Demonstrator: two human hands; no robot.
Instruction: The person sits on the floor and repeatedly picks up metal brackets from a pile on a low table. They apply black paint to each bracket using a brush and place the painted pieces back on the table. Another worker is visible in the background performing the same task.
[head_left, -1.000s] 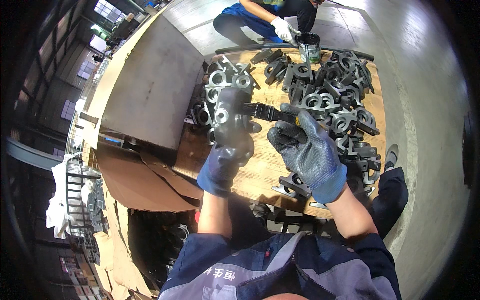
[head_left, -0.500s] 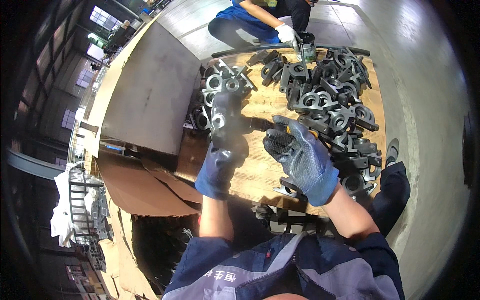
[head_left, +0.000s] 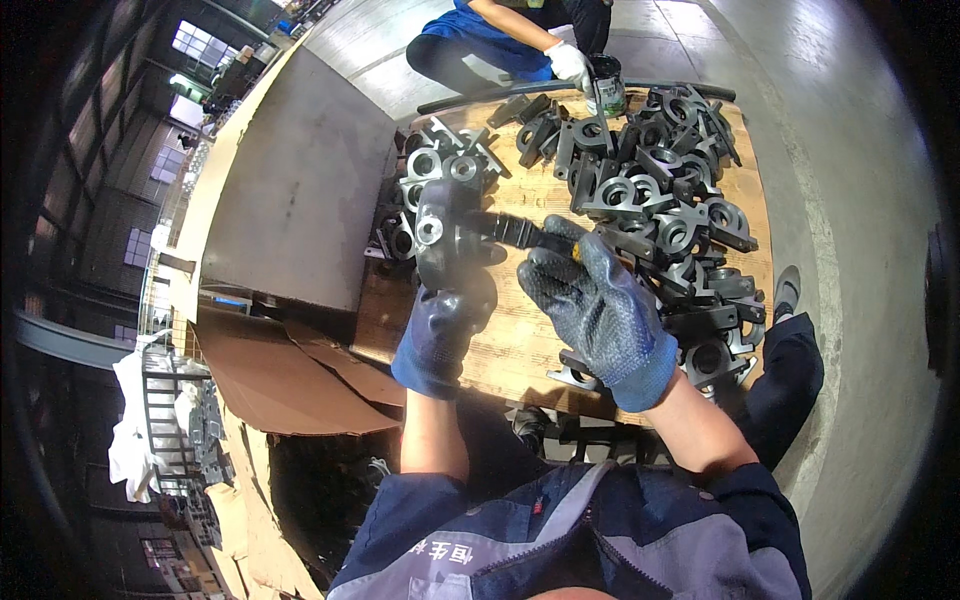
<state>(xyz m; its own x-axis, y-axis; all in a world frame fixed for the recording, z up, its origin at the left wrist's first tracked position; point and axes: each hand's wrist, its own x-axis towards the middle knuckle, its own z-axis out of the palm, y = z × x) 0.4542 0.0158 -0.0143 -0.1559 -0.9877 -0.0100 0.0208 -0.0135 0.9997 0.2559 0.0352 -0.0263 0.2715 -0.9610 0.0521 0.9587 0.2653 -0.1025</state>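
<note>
Factory concrete floor (head_left: 880, 330) surrounded a low wooden pallet (head_left: 520, 340) strewn with dark cast metal parts (head_left: 660, 200), heaped mostly toward two o'clock. At the centre, the left hand (head_left: 445, 320), in a dark blue glove, had its fingers wrapped tight round one casting (head_left: 445, 225) held upright above the boards. The right hand (head_left: 600, 310), gloved too, closed its fingers on a black-handled tool (head_left: 515, 232) whose tip met the casting's side from three o'clock. By my judgement this was the cleaning or deburring step; the next move would call for steady pressure and turning the piece. At twelve o'clock a co-worker's white-gloved hand (head_left: 570, 65) worked a small dark can (head_left: 606, 98), contents unseen. Brown cardboard (head_left: 290, 380) lay at eight o'clock.
</note>
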